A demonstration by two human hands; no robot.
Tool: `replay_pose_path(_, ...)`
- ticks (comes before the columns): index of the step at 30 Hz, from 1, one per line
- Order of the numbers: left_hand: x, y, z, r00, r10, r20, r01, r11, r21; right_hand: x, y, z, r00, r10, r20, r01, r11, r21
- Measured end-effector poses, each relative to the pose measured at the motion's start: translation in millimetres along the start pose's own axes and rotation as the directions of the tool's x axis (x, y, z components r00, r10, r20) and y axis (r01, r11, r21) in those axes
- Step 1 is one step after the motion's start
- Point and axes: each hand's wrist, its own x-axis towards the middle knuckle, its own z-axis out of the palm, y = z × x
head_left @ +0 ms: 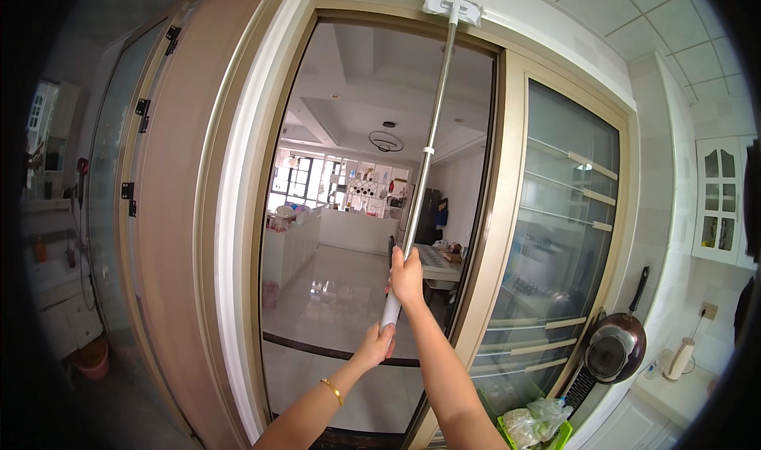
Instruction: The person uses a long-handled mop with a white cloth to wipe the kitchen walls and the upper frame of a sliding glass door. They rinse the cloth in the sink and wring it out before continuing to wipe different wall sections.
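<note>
A flat mop (427,153) with a long metal pole and a white grip is held up in front of a doorway. Its white head (453,8) lies against the top of the beige door frame (380,11). My left hand (374,346), below a gold bracelet (333,392) on the wrist, is closed around the lower end of the white grip. Higher up, my right hand (407,276) is wrapped around the pole near the top of the grip. Both arms reach upward from the bottom of the view.
At the right stands a sliding glass door (565,212). A frying pan (615,346) hangs beside it, above a green basket (562,435) with plastic bags. A white counter (669,390) is at the lower right. Through the doorway a dining table (440,266) shows.
</note>
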Motion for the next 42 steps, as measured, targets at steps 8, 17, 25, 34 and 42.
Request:
replay_pose_path(8, -4.4, 4.8, 21.3, 0.999, -0.03, 0.029, 0.029, 1.0, 0.008, -10.8, -8.4, -21.4, 0.996, 0.067, -0.064, -0.073, 0.994, -0.086)
replay_pose_path(17, 25.4, 42.1, 105.7, 0.981, -0.016, 0.191, -0.003, 0.996, 0.094, 31.0, 1.3, -135.1, 0.935, 0.107, -0.338, -0.113, 0.994, 0.001)
replay_pose_path(25, 10.6, 47.6, 59.5, 0.998, 0.003, 0.065, 0.007, 0.988, -0.157, 22.9, -34.0, -83.6, 0.974, 0.044, -0.223, -0.041, 0.999, 0.019)
replay_pose_path(34, -38.1, 87.3, -72.5, 0.985, -0.068, -0.161, 0.026, 0.969, -0.246, 0.2, -103.1, 100.6, 0.989, -0.136, 0.055, 0.145, 0.961, -0.235)
replay_pose_path(42, -54.9, 121.9, -133.9, 0.966, -0.045, -0.254, -0.019, 0.97, -0.242, -4.4, -145.9, 160.7, 0.987, -0.119, 0.11, 0.136, 0.978, -0.161)
